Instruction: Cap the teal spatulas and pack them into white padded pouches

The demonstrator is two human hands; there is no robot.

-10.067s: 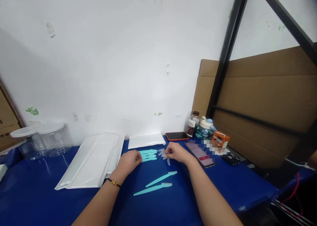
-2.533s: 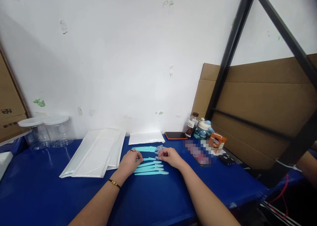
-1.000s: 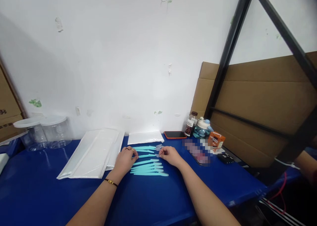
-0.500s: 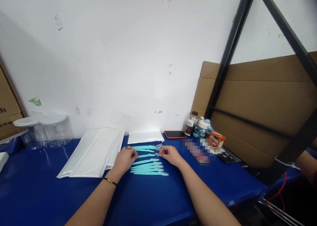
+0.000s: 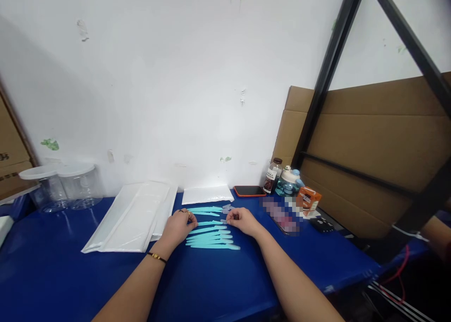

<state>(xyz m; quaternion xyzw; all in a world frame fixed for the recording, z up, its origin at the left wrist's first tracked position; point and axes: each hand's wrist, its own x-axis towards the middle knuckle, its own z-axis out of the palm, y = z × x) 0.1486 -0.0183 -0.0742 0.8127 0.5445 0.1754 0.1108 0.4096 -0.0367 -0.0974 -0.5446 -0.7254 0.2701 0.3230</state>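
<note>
Slim turquoise eyebrow razors (image 5: 207, 241) lie in a row on the blue table, their heads to the right; several in the near group seem to have pale caps. My left hand (image 5: 181, 224) pinches the handle of one eyebrow razor (image 5: 208, 223) just behind that group. Between my right thumb and fingers is a small translucent cap (image 5: 224, 222), at the head of this razor; whether it sits over the blade is too small to tell. My right hand (image 5: 242, 220) is closed on that cap. Farther back are more razors (image 5: 206, 210) and a few loose caps (image 5: 227, 208).
White padded mailers (image 5: 130, 218) lie left, and another white packet (image 5: 207, 194) lies against the wall. Clear lidded jars (image 5: 79, 188) stand far left. On the right are an orange-edged phone (image 5: 250, 191), a brown-capped bottle (image 5: 272, 176), a water bottle (image 5: 288, 185) and an orange box (image 5: 308, 200).
Since ten seconds ago, more razors have been lined up in the near row and fewer loose caps lie behind. In the last second, the held razor's head and the cap have come together.
</note>
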